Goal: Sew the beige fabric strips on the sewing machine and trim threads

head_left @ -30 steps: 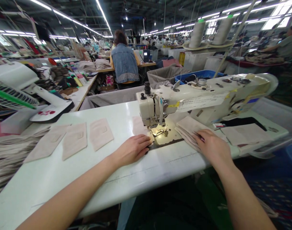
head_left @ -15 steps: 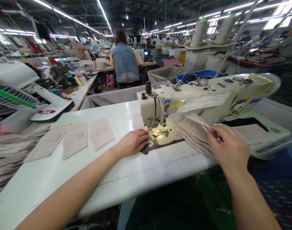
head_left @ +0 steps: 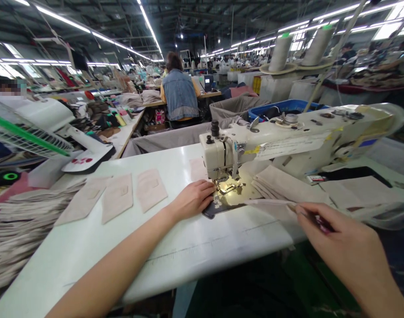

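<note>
My left hand (head_left: 195, 198) lies with fingers flat on the machine bed, beside the presser foot (head_left: 228, 187) of a white sewing machine (head_left: 274, 141). Just behind its fingers shows part of a pale fabric piece (head_left: 197, 168). My right hand (head_left: 334, 234) pinches a beige fabric piece (head_left: 271, 206) by its right end, and the cloth hangs nearly edge-on over the table's front. A slim dark object with a pink part (head_left: 322, 224) is tucked in that palm; its kind is hidden. Behind the held piece rests a stack of beige fabric pieces (head_left: 279, 182).
Three beige pieces with small tabs (head_left: 117, 198) lie on the white table (head_left: 175, 243), left of my left hand. Farther left are a thick fabric pile (head_left: 26, 225) and a white fan (head_left: 46, 119). A person in a denim vest (head_left: 181, 95) sits ahead, facing away.
My right hand has drawn a fabric piece off the stack, toward me and lower. The stack lies flatter. My left hand stays by the presser foot; the whole view has shifted slightly.
</note>
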Action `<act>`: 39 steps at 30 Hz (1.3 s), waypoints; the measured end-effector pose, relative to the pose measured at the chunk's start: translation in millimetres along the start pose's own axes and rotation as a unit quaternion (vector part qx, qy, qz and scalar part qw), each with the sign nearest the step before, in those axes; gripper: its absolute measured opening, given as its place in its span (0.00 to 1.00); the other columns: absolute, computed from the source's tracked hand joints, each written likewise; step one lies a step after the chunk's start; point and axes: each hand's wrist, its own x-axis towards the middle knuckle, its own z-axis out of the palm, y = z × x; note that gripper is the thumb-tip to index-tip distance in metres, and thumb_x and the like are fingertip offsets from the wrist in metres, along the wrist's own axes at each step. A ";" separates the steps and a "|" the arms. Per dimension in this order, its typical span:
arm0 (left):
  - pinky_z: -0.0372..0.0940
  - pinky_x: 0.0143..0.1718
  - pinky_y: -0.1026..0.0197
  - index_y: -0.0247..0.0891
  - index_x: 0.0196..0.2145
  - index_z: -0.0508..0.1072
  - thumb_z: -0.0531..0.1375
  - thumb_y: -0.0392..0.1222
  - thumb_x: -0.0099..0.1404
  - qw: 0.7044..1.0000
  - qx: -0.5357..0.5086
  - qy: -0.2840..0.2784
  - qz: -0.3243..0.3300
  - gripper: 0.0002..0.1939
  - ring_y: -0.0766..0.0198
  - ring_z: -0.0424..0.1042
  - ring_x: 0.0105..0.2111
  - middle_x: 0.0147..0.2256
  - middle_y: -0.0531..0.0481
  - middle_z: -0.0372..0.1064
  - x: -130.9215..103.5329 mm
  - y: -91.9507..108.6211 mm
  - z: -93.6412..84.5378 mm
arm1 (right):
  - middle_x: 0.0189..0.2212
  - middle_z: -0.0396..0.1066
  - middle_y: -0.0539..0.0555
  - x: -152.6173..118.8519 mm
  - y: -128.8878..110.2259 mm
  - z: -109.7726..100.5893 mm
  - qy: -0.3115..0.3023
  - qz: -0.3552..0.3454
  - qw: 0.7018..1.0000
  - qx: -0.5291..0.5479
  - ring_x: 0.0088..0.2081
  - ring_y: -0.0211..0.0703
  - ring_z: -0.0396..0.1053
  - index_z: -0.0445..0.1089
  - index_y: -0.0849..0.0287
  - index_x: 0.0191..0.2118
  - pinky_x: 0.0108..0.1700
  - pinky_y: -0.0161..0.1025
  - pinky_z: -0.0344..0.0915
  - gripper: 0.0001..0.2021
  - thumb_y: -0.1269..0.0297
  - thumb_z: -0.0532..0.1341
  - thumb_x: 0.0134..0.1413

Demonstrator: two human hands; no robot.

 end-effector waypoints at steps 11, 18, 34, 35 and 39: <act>0.66 0.58 0.50 0.35 0.58 0.67 0.51 0.45 0.75 0.998 0.039 0.015 -0.057 0.19 0.53 0.68 0.57 0.57 0.40 0.68 -9.3 2.2 12.7 | 0.32 0.77 0.51 -14.8 -24.6 11.9 -0.021 0.013 0.992 0.125 0.30 0.44 0.74 0.74 0.50 0.35 0.34 0.38 0.71 0.12 0.51 0.59 0.61; 0.70 0.49 0.48 0.36 0.52 0.71 0.55 0.38 0.71 0.985 0.109 0.021 -0.135 0.13 0.50 0.69 0.53 0.53 0.40 0.70 -36.0 32.5 -1.2 | 0.33 0.75 0.51 -33.6 -51.3 33.3 -0.056 -0.012 0.984 0.171 0.32 0.41 0.74 0.72 0.52 0.37 0.34 0.35 0.69 0.08 0.58 0.58 0.64; 0.66 0.54 0.49 0.35 0.58 0.66 0.51 0.49 0.74 0.978 0.128 0.012 -0.163 0.21 0.49 0.65 0.59 0.59 0.36 0.65 -38.4 19.9 18.5 | 0.34 0.74 0.53 -47.0 -65.0 52.1 -0.101 -0.032 0.975 0.194 0.35 0.43 0.74 0.71 0.53 0.38 0.37 0.35 0.71 0.08 0.59 0.57 0.65; 0.66 0.53 0.48 0.35 0.57 0.67 0.52 0.48 0.74 0.978 0.129 0.006 -0.166 0.20 0.49 0.66 0.57 0.58 0.37 0.66 -37.3 21.5 15.9 | 0.35 0.74 0.53 -47.3 -63.2 53.1 -0.103 -0.041 0.978 0.178 0.36 0.43 0.74 0.71 0.53 0.39 0.38 0.35 0.71 0.07 0.60 0.57 0.65; 0.66 0.50 0.47 0.35 0.42 0.75 0.51 0.44 0.74 0.976 0.112 -0.003 -0.188 0.15 0.50 0.71 0.46 0.44 0.39 0.73 -16.9 20.8 6.1 | 0.37 0.75 0.53 -49.9 -58.7 59.6 -0.138 -0.120 0.974 0.135 0.36 0.43 0.75 0.71 0.53 0.43 0.37 0.36 0.71 0.06 0.65 0.57 0.63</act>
